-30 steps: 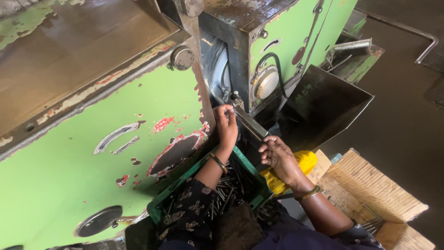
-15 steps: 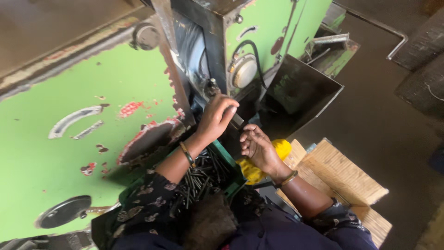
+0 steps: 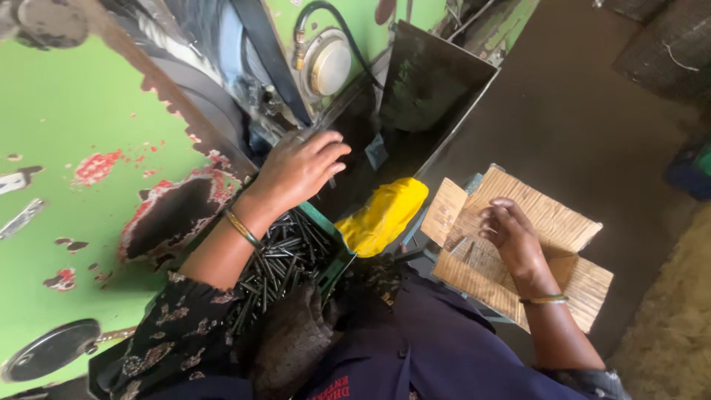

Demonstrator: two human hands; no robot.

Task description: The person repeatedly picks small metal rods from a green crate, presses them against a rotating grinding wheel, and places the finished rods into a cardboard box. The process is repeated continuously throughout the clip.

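Left hand (image 3: 300, 167), fingers spread flat, palm down, reaches toward the worn green metal machine (image 3: 81, 185), above a green tray of dark metal rods (image 3: 285, 255). Right hand (image 3: 511, 237), loosely curled and holding nothing, hovers over the open brown cardboard box (image 3: 555, 215). Yellow cloth bundle (image 3: 381, 215) lies between them.

Machine body (image 3: 89, 148) at left; crate (image 3: 329, 263) of metal pins (image 3: 285, 255) set against it; cloth bundle (image 3: 381, 215) just right; opened cardboard box (image 3: 563, 222) further right; metal chute (image 3: 429, 89) behind.
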